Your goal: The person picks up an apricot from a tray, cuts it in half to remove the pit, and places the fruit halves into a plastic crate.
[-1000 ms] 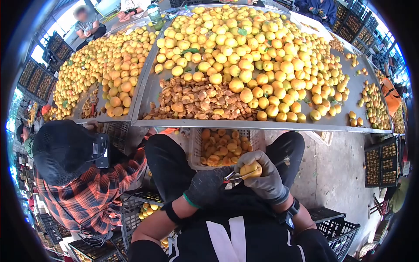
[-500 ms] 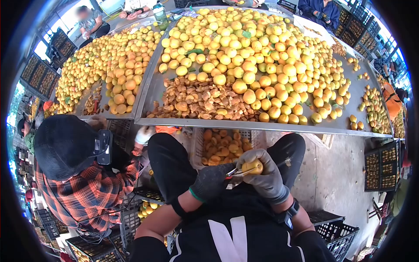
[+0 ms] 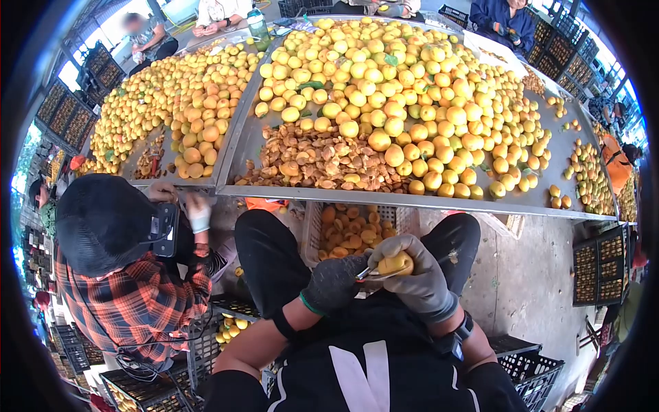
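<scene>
My left hand, in a dark glove with a green cuff, is closed around a small knife. The blade reaches to the right and touches a yellow-orange apricot. Wrapped round that apricot is my right hand, in a grey glove. Both hands are close together above my lap. Just beyond them, between my knees, a pale crate holds apricot halves. Where exactly the blade meets the fruit is partly hidden by my fingers.
A metal table in front bears a large heap of apricots and a pile of brownish scraps. At my left sits a co-worker in a plaid shirt. Black crates stand at the lower right.
The apricot has turned a little in my right hand, with the knife still against it. The co-worker on the left has raised a gloved hand towards the other at the table edge.
</scene>
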Motion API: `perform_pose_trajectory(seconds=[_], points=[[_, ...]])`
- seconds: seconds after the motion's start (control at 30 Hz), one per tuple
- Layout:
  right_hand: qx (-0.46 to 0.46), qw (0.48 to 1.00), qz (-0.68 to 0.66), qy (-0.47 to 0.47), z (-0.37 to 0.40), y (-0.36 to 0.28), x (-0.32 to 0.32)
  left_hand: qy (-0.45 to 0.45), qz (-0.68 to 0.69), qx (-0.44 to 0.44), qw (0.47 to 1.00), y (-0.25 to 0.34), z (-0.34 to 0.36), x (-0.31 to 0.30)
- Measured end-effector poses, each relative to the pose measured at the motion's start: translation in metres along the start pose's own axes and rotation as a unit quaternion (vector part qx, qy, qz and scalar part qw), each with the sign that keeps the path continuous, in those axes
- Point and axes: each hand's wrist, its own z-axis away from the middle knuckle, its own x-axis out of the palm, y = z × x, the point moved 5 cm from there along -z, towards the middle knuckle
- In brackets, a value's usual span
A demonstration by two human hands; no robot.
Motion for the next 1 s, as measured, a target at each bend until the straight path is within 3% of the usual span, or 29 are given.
perform_pose_trajectory(seconds=[0.13,0.2,0.27,0.4,0.43,0.57,0.63,0.77,0.83,0.93,1.0], points=[[-0.015,1.000,0.022,-0.013,-0.002,0.000,0.002,0.015,0.009,0.010,1.000,0.001,-0.004,-0.005],[-0.091,0.970,0.224,-0.034,-0.002,-0.003,0.001,0.020,0.008,0.021,1.000,0.000,-0.003,-0.004],[-0.084,0.977,0.193,-0.011,-0.002,-0.006,0.005,0.024,0.007,0.033,0.999,0.000,-0.003,-0.001],[-0.111,0.988,0.090,0.049,-0.009,-0.003,-0.005,0.023,-0.010,-0.050,0.998,0.003,-0.003,0.003],[-0.117,0.977,0.174,0.041,-0.009,-0.002,-0.012,0.013,-0.010,-0.089,0.996,0.002,-0.004,0.003],[-0.047,0.966,0.238,0.088,-0.010,-0.003,-0.023,0.017,0.019,-0.100,0.995,0.000,-0.003,0.008],[-0.043,0.996,0.047,0.055,-0.011,0.008,-0.022,0.036,0.074,-0.059,0.995,0.003,-0.001,0.013],[-0.045,0.996,-0.068,0.046,-0.017,0.016,-0.018,0.074,0.090,-0.037,0.993,0.010,-0.006,0.001],[-0.073,0.990,0.114,0.049,-0.015,0.011,-0.024,0.027,-0.011,-0.089,0.996,0.005,-0.010,-0.003],[-0.063,0.968,0.225,0.092,-0.012,0.006,-0.027,0.087,-0.029,-0.032,0.995,0.008,-0.008,-0.003],[-0.073,0.977,0.183,0.083,-0.016,0.017,-0.036,0.102,-0.043,-0.034,0.993,0.008,-0.007,0.005]])
